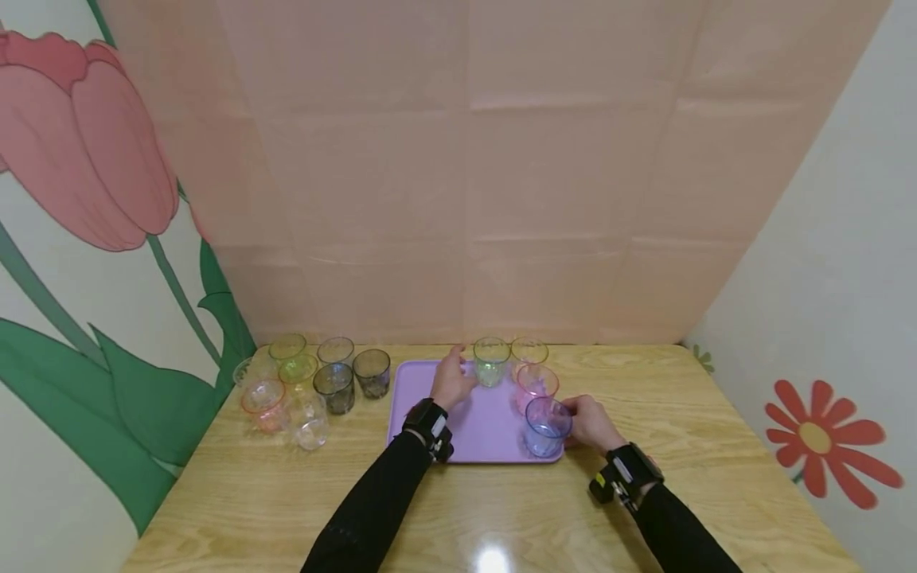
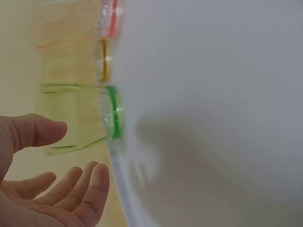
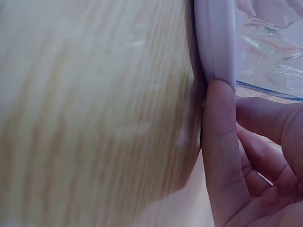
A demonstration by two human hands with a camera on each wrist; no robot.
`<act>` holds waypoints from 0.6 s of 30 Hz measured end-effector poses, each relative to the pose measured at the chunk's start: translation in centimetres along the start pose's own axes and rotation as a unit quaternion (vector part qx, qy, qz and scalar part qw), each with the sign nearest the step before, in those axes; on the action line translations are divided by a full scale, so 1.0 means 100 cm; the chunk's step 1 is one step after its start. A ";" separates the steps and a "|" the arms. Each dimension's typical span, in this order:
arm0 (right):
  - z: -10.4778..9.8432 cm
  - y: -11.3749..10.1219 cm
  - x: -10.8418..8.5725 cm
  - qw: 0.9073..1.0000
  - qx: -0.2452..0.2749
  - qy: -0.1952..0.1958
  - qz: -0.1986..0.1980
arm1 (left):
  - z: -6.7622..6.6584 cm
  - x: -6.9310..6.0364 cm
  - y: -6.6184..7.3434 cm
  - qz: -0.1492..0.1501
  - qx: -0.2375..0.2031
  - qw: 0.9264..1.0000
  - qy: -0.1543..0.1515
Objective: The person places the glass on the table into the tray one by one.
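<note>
A lilac tray holds a green glass, a yellow-rimmed glass, a pink glass and, at the front right corner, a blue glass. Over the tray's back left part, my left hand is beside the green glass. The left wrist view shows its thumb and fingers spread, with a gap around that green glass. My right hand is at the tray's right edge beside the blue glass. Its index finger touches the tray rim; whether the thumb touches the blue glass is unclear.
To the left of the tray several glasses crowd together, among them a dark grey glass, another dark glass, a red-rimmed glass and a clear glass. A draped backdrop rises behind the wooden table.
</note>
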State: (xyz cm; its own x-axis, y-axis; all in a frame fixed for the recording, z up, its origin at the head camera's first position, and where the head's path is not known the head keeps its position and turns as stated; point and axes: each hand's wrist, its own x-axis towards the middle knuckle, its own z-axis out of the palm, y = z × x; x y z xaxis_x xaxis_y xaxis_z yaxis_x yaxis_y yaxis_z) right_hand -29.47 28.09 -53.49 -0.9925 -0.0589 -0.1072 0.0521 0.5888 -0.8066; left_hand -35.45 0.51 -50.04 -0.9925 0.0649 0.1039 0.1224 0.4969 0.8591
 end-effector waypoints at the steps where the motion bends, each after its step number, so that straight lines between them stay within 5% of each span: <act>1: 0.000 0.000 0.000 1.000 0.004 0.001 0.001 | -0.002 -0.001 0.001 0.003 -0.001 1.000 0.001; 18: -0.001 0.002 0.004 1.000 -0.011 0.001 0.019 | -0.037 -0.024 0.007 0.023 -0.012 0.999 0.032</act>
State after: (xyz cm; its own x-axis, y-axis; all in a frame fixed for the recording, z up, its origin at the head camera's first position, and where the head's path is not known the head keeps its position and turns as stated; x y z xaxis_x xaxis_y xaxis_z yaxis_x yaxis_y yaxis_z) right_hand -29.84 28.23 -53.64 -0.9901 -0.0344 -0.1359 0.0871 0.6086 -0.7887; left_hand -32.99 -2.55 -47.85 -0.9843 0.0312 0.1737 0.1676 0.4741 0.8643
